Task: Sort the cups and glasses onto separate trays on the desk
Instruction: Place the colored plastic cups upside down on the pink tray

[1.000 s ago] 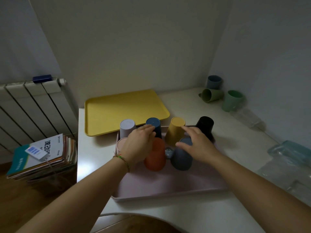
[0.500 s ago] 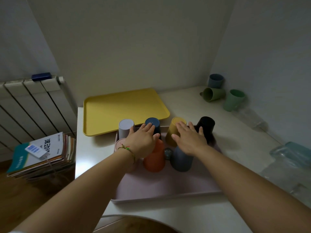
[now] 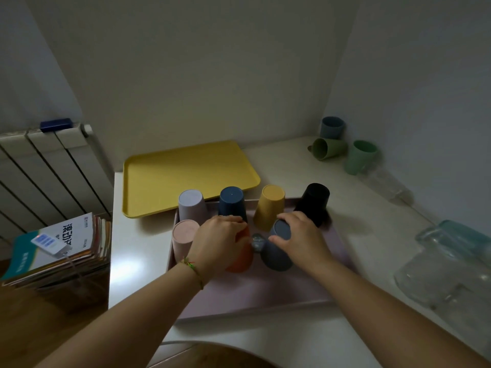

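Observation:
A pink tray (image 3: 265, 296) holds several upside-down cups: lilac (image 3: 190, 205), dark blue (image 3: 232, 201), yellow (image 3: 271, 203), black (image 3: 314, 204), pale pink (image 3: 183, 239), orange (image 3: 241, 257) and grey (image 3: 276, 251). My left hand (image 3: 219, 241) wraps over the orange cup. My right hand (image 3: 299, 236) grips the grey cup from its right side. An empty yellow tray (image 3: 186, 176) lies behind. Clear glasses (image 3: 449, 264) lie at the right.
Three more cups stand or lie at the back right corner: blue-grey (image 3: 332, 127), olive on its side (image 3: 328, 148), green (image 3: 361, 156). A clear glass (image 3: 385, 181) lies beside them. A book stack (image 3: 58, 251) and radiator (image 3: 39, 168) are at the left.
Both hands pulled back from the rear row of cups and closed around the front cups, left on orange, right on grey.

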